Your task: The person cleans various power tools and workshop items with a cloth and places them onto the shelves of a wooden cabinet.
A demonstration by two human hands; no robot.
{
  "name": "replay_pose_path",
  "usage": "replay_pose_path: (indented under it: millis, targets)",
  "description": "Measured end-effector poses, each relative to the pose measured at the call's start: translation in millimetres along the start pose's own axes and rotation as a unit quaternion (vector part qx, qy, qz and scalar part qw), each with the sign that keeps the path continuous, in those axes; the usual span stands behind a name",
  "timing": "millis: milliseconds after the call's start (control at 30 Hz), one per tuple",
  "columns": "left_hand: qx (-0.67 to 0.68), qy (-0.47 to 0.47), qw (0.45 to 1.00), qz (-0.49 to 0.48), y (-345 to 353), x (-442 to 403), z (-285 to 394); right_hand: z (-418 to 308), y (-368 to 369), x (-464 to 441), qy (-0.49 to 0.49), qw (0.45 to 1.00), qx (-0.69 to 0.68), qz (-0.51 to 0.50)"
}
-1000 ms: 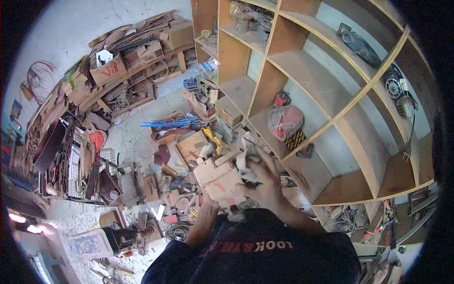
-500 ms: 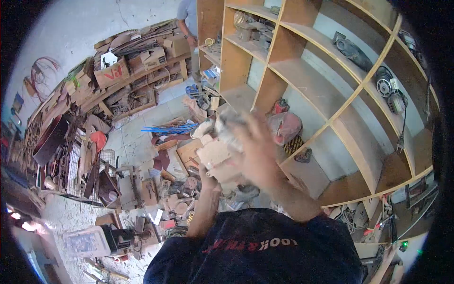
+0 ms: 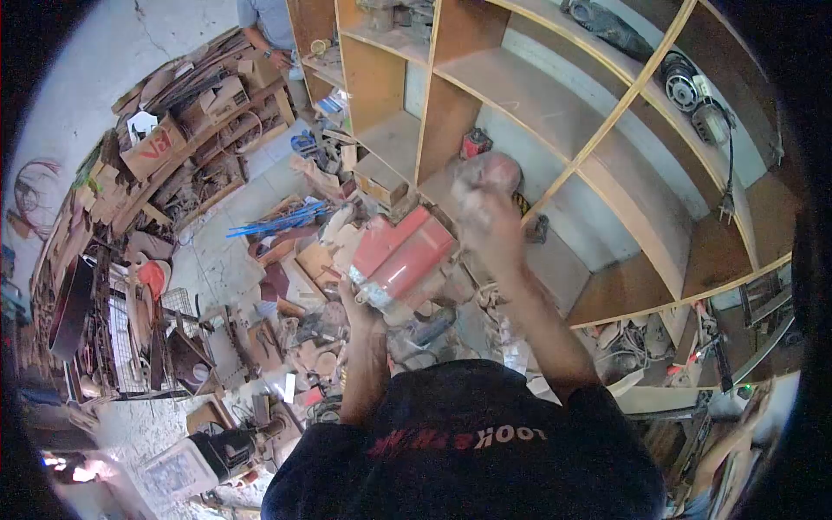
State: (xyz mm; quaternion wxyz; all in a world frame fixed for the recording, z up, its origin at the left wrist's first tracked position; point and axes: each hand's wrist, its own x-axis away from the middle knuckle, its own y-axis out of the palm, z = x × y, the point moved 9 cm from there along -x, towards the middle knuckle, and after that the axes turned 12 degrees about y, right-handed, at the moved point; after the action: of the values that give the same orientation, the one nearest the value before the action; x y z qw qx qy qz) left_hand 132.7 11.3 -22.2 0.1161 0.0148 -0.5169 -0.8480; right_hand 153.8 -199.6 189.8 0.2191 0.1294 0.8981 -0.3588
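My left hand (image 3: 366, 310) grips the lower left end of a red, box-like metal thing (image 3: 406, 251) with a ridged top and a pale, dusty lower end. It is held tilted above the cluttered floor; its exact kind is unclear. My right hand (image 3: 492, 217) is raised to the right of the red thing, apart from it and smeared by motion. At its fingers is a pale grey, cloth-like thing (image 3: 472, 186), too blurred to name surely. Behind that hand sits a dusty pinkish bundle (image 3: 500, 172) in the shelf's low compartment.
Wooden shelving (image 3: 572, 165) curves along the right, holding dusty machine parts. A cardboard box (image 3: 154, 149) and wood scraps fill the left rack. Blue strips (image 3: 279, 220) and tools litter the floor. Another person (image 3: 269, 30) stands at the back.
The held thing has turned, so its red face shows where a pale, dusty one did. My right hand has moved off it, up and to the right. The view has shifted right.
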Motion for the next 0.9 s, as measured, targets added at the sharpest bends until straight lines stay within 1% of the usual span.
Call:
replay_pose_path:
  millis: [33, 67, 100, 133, 167, 233, 267, 300, 333, 367, 400, 433, 467, 500, 533, 567, 633, 700, 733, 767, 867, 900]
  targets:
    - [0.006, -0.009, 0.999, 0.031, -12.2, -1.1, -5.0, -1.9, -21.5, -6.9, 0.041, 0.998, 0.000, 0.058]
    - [0.007, -0.008, 1.000, 0.027, -6.3, -1.5, -5.3, -0.9, -39.4, -14.1, 0.075, 0.990, 0.000, 0.119]
    - [0.001, 0.003, 1.000, 0.012, 1.7, 1.4, -4.7, -30.3, -26.3, -3.8, -0.053, 0.994, -0.036, 0.083]
    - [-0.009, 0.010, 1.000, 0.001, 6.7, 7.8, -3.8, -66.0, -5.5, 26.5, -0.172, 0.981, -0.071, 0.045]
    - [-0.012, 0.006, 1.000, 0.001, 9.3, 12.6, -6.6, -104.9, 13.5, 39.4, -0.167, 0.984, -0.065, -0.006]
    - [-0.037, 0.002, 0.999, 0.017, 12.0, 23.4, -14.1, -146.4, 63.0, 72.9, -0.210, 0.972, 0.044, -0.090]
    - [-0.050, 0.001, 0.998, 0.024, 13.2, 28.2, -16.2, -133.8, 95.5, 76.3, -0.213, 0.957, 0.134, -0.145]
    - [-0.062, 0.002, 0.998, 0.029, 14.8, 30.4, -16.8, -118.5, 110.0, 75.0, -0.211, 0.958, 0.134, -0.142]
    - [-0.074, 0.003, 0.997, 0.033, 16.2, 30.2, -16.1, -100.2, 119.1, 66.9, -0.178, 0.971, 0.108, -0.119]
    - [-0.085, 0.005, 0.996, 0.039, 15.5, 30.8, -15.5, -102.9, 108.8, 49.7, -0.145, 0.981, 0.081, -0.097]
    - [-0.055, -0.047, 0.996, 0.057, -15.6, 26.5, -32.3, -90.3, 94.5, 39.9, -0.125, 0.973, 0.100, -0.165]
    - [-0.053, -0.047, 0.996, 0.058, -14.0, 28.4, -31.5, -70.9, 80.8, 26.0, -0.102, 0.979, 0.094, -0.152]
    - [-0.033, -0.058, 0.998, 0.014, -0.9, 31.1, -31.4, -53.0, 68.5, 12.6, -0.079, 0.983, 0.087, -0.138]
    - [-0.016, -0.070, 0.997, -0.030, 11.8, 35.3, -30.3, -30.6, 54.0, -1.4, -0.015, 0.989, 0.020, -0.147]
    - [-0.018, -0.071, 0.997, -0.030, 16.3, 40.4, -27.8, -17.1, 43.9, -9.2, 0.050, 0.986, -0.048, -0.153]
    - [0.000, -0.084, 0.996, -0.028, 23.2, 45.1, -28.9, -19.7, 40.2, -9.0, 0.049, 0.986, -0.048, -0.151]
    - [0.018, -0.099, 0.994, -0.030, 25.6, 45.1, -35.6, -21.2, 14.8, -4.2, 0.073, 0.994, -0.042, -0.068]
    - [0.040, -0.131, 0.990, -0.010, 11.1, 45.6, -49.5, -79.6, 45.1, 37.4, -0.097, 0.989, 0.020, -0.107]
    - [0.037, -0.136, 0.990, -0.008, 9.8, 47.0, -50.3, -106.2, 61.0, 59.7, -0.151, 0.973, 0.056, -0.165]
    - [0.033, -0.131, 0.991, -0.005, 8.5, 48.2, -49.5, -108.2, 75.3, 77.8, -0.204, 0.963, 0.078, -0.155]
    - [0.021, -0.124, 0.992, 0.000, 10.7, 50.7, -46.8, -72.9, 67.7, 83.5, -0.192, 0.965, 0.093, -0.155]
    - [0.022, -0.118, 0.993, -0.001, 15.3, 49.3, -46.0, -51.9, 55.7, 70.4, -0.158, 0.966, 0.157, -0.130]
